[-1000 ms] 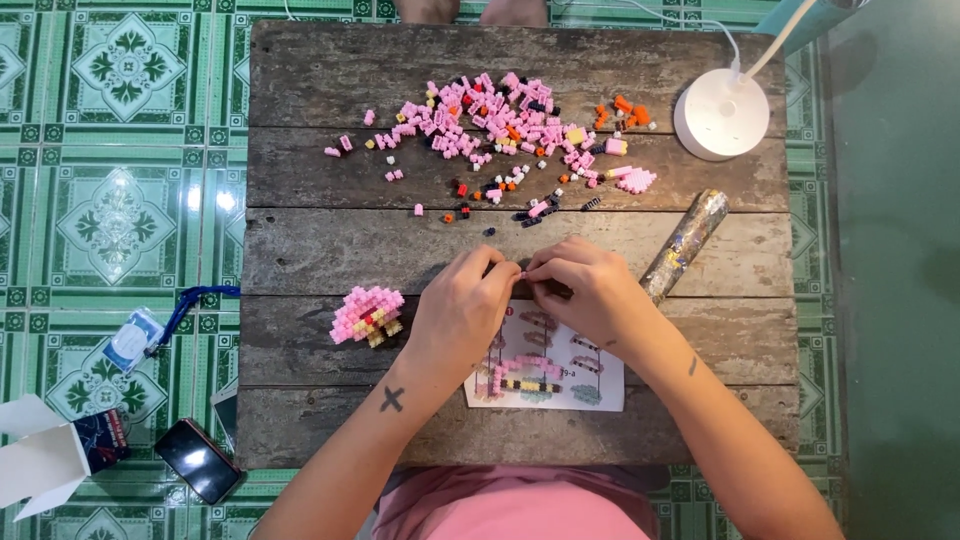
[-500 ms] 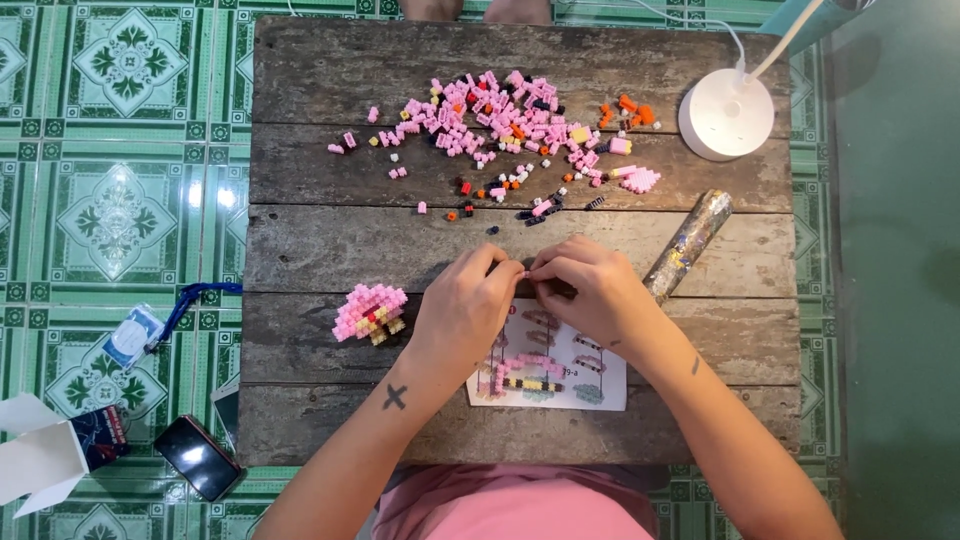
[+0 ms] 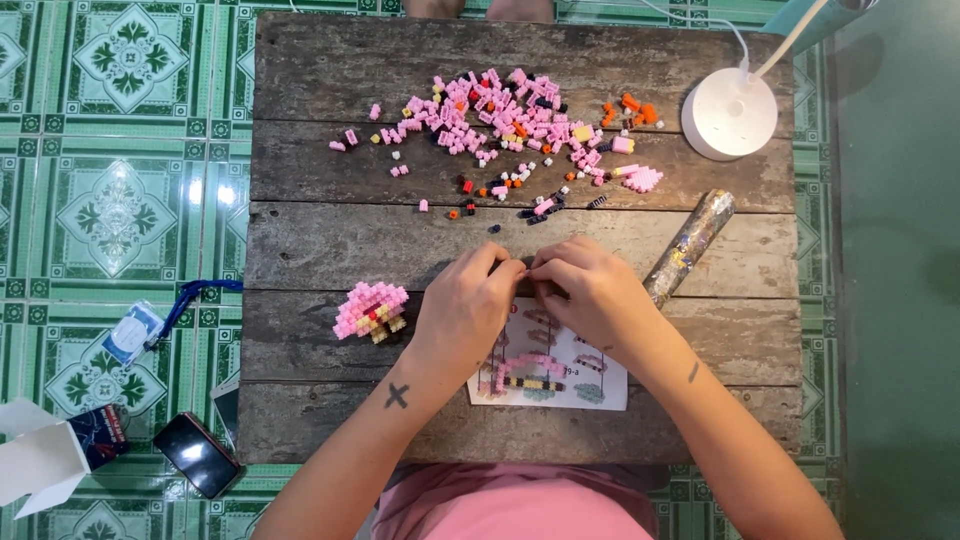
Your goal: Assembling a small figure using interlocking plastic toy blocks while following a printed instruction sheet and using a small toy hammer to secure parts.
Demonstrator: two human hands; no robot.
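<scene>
Nothing has shifted: my left hand (image 3: 468,310) and right hand (image 3: 590,300) stay pinched together on a tiny, light, rigid brick piece (image 3: 527,284), held by its edges.

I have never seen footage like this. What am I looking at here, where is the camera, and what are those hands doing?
No machine here: a person wears a camera on the head, looking straight down. The left hand and right hand meet fingertip to fingertip at mid-table, pinching something too small to make out. They work on a weathered grey plank table. Beneath the hands lies a printed instruction sheet. A scattered pile of tiny pink building bricks lies farther back, and a partly built pink brick model sits beside the left hand. At the right are a round white lamp base and a shiny foil-wrapped tube.
</scene>
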